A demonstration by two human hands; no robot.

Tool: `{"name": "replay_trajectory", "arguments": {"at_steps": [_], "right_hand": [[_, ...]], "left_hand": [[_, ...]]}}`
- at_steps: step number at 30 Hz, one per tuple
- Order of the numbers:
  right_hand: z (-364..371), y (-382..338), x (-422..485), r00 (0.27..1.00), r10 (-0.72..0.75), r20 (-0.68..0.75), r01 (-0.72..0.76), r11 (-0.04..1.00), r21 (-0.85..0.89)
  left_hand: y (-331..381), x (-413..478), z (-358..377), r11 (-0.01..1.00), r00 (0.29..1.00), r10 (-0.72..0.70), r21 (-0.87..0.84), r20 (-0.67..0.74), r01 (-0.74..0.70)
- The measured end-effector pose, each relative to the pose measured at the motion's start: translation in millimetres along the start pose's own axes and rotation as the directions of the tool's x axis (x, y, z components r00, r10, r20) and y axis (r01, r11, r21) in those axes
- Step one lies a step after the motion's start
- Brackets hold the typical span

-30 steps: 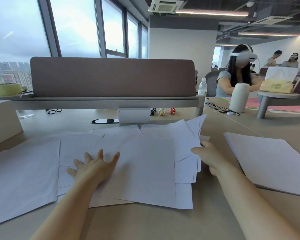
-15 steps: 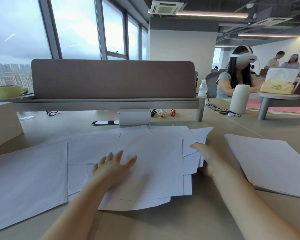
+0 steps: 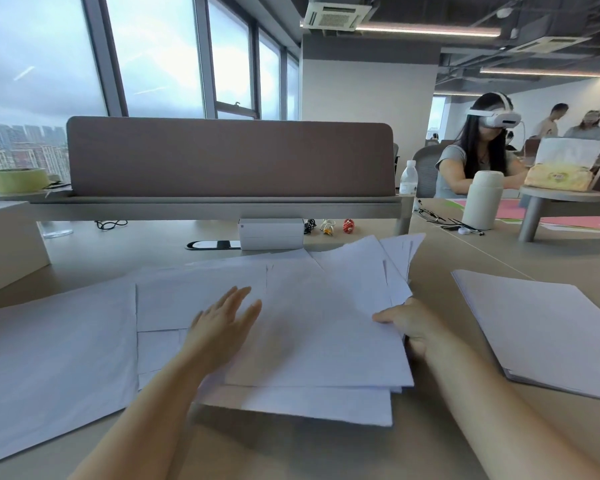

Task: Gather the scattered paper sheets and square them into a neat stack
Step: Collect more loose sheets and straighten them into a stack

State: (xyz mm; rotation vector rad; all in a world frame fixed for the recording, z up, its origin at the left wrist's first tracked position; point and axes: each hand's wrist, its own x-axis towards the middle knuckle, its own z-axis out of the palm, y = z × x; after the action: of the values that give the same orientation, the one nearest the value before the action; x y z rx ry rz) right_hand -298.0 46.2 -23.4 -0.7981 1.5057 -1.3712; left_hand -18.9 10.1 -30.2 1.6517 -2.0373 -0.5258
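Paper sheets point(image 3: 319, 323): messy overlapping pile at centre of the surface point(image 3: 291, 452), corners fanning out at the far right, edges not aligned. The near right side of the pile is raised off the surface, with a shadow under the front edge.

Right hand point(image 3: 409, 323): at the right edge of the pile. Thumb lies on top of the top sheet and the palm is against the edge. The fingers go underneath and are hidden, so the grip reads as a pinch on the edge of the sheets.

Left hand point(image 3: 222, 320): palm down over the left part of the pile, fingers straight and slightly fanned, pointing away from the person. Grip is spread, with nothing held. It looks to be resting flat on the paper, but contact isn't certain from this angle.

Large sheet point(image 3: 49, 358): flat on the surface at far left, its right edge beside or slightly under the pile.

Neat stack point(image 3: 541, 327): squared-up paper to the right, apart from the pile and from the right hand.

Behind the pile: a white box point(image 3: 271, 233) under the brown divider panel point(image 3: 229, 155). A water bottle point(image 3: 408, 177) and a white flask point(image 3: 483, 199) are at back right. A seated person in a white headset point(image 3: 492, 117) is at the next desk.
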Motion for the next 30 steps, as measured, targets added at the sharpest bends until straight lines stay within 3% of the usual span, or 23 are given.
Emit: {"name": "replay_trajectory", "arguments": {"at_steps": [2,5,9,17,22,26,30], "right_hand": [[-9.8,-6.3,-2.0,1.0,-0.005,-0.027,0.005,1.0,-0.008],[-27.2,-13.8,-2.6,0.999,0.009,-0.044,-0.009,1.0,0.01],[-33.0,-11.9,-1.4,0.997,0.075,0.006,-0.075,0.997,0.022],[0.3,-0.9,-9.2,0.99,0.04,0.138,-0.051,0.996,0.075],[-0.2,-0.1,-6.9,0.998,0.039,0.058,-0.041,0.999,0.035],[-10.9,-7.2,-8.0,0.999,0.014,0.037,-0.014,1.0,0.005],[-31.0,-21.8,-12.2,1.0,0.007,-0.023,-0.01,0.986,-0.164]], "left_hand": [[-14.0,1.6,-3.5,0.966,0.995,-0.074,0.253,0.073,0.053],[-25.8,-0.3,-7.4,0.917,0.977,-0.19,0.374,0.093,0.143],[-28.8,-0.3,-8.8,0.894,0.964,-0.262,0.388,0.043,0.225],[-6.7,-3.3,2.0,0.926,0.971,-0.212,0.339,0.11,0.163],[-7.6,-2.9,6.7,0.918,0.975,-0.187,0.373,0.121,0.13],[-19.8,2.6,1.3,0.909,0.969,-0.233,0.373,0.086,0.186],[-34.1,5.3,-6.7,0.888,0.957,-0.286,0.388,0.049,0.246]]}}
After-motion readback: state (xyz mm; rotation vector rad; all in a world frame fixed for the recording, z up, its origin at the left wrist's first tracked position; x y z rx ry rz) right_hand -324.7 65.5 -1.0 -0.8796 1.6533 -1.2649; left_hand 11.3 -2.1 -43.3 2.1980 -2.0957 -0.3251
